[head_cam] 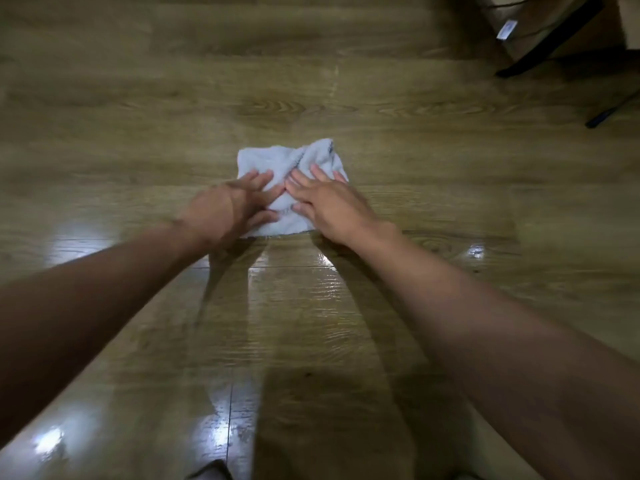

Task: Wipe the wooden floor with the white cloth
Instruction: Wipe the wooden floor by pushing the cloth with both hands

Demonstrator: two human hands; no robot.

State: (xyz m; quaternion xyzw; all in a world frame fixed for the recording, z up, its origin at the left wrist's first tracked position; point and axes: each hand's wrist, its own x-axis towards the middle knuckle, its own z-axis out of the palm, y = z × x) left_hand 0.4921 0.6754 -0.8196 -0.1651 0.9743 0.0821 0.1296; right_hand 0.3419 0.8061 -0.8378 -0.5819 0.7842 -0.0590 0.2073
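Head: left hand (231, 206), right hand (327, 206) press flat squarish white cloth (265, 160).

We log a wooden floor (138, 98) of wide, grained planks, glossy near us with bright glare patches. One rumpled white cloth (263, 161) lies flat on it at centre. Dark furniture legs (547, 40) stand on it, far right.

Your head camera sits close behind and above your left hand (232, 206) and right hand (330, 205), facing forward and down
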